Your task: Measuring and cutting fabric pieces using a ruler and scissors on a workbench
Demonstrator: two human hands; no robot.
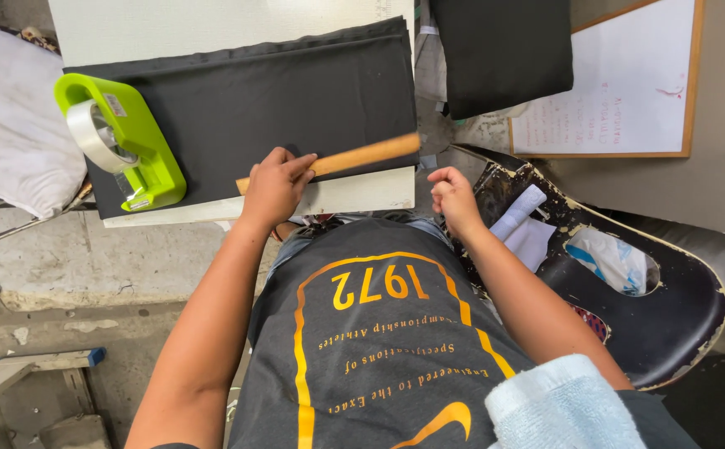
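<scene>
My left hand grips one end of a wooden ruler that lies slanted across folded black fabric. The fabric rests on a white board in front of me. My right hand hovers just off the board's right corner, fingers curled into a loose fist with nothing visible in it. A lime green tape dispenser with a roll of clear tape stands on the left part of the fabric.
A worn black chair at my right holds white paper and a plastic bag. A whiteboard leans behind it. More black fabric hangs top centre. A white cloth lies left; a light blue towel sits on my right arm.
</scene>
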